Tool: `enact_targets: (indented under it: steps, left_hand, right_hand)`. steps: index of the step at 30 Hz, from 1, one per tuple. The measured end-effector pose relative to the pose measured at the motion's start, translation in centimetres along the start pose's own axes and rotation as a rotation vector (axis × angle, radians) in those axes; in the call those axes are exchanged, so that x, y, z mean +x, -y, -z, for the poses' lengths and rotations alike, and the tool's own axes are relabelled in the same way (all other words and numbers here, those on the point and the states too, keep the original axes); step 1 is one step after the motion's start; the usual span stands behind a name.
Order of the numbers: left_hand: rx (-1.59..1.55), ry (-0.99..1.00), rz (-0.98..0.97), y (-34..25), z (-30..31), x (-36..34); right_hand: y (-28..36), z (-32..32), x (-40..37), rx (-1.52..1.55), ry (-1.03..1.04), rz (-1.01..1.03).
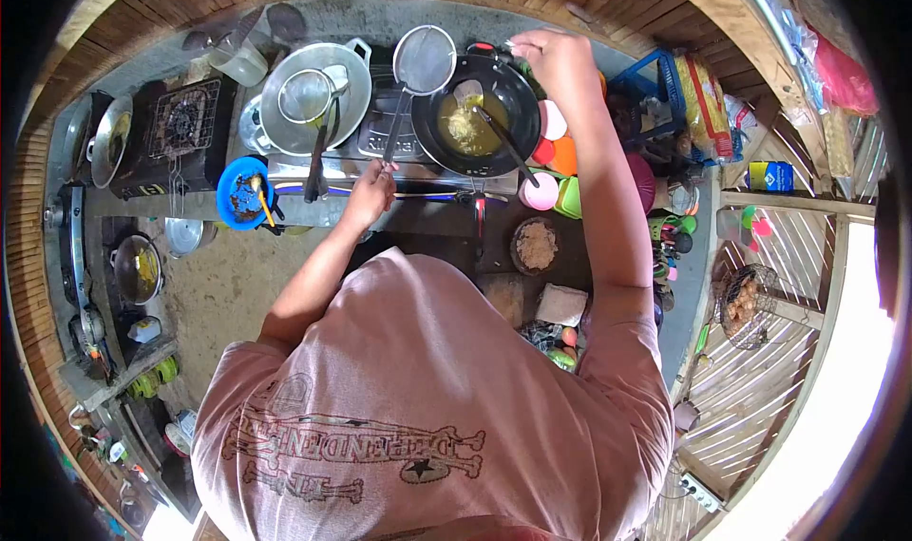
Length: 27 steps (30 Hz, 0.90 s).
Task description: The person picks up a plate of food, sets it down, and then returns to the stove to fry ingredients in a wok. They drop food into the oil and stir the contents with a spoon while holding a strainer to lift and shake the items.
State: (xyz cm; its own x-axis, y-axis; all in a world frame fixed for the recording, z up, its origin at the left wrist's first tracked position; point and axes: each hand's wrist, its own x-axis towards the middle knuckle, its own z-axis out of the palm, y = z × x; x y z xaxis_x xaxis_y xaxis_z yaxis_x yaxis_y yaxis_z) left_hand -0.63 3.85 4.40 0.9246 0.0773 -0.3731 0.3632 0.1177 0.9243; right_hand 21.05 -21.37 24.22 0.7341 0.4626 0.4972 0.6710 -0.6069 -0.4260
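My left hand (371, 195) is closed round the handle end of a long-handled mesh strainer (426, 60), whose round basket is held up beside the wok. A black wok (434, 128) sits on the stove with yellowish oil and a pale clump of food (468, 131) in it. Resting in the wok is a spatula (508, 137) with a black handle. My right hand (559, 58) is raised past the wok's far right rim, fingers pinched together. A small whitish bit shows at the fingertips; I cannot make out what it is.
Left of the wok stands a large metal pot (353, 113) with another strainer (306, 95) across it. A blue bowl (226, 199) with a spoon is at the counter edge. Colourful lidded containers (567, 197) crowd the right. A bowl of brown crumbs (536, 246) sits lower down.
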Motion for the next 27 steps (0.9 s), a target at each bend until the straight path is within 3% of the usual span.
enact_targets:
  steps: [7,16,20,27]
  left_hand:
    - [0.009,0.016,0.016,-0.2,0.1,-0.3]
    - [0.022,0.031,-0.003,0.0,0.3,-0.4]
    - [0.006,0.033,-0.007,-0.2,0.5,-0.4]
    - [-0.001,0.014,0.009,-0.7,0.4,-0.6]
  right_hand:
    - [-0.2,-0.6,-2.5,-0.010,0.113,-0.079]
    - [-1.7,-3.4,-3.9,-0.059,0.440,-0.135]
    - [-2.8,-4.8,-2.8,-0.110,0.431,-0.060]
    - [-1.5,-4.0,-0.7,-0.025,0.396,-0.126]
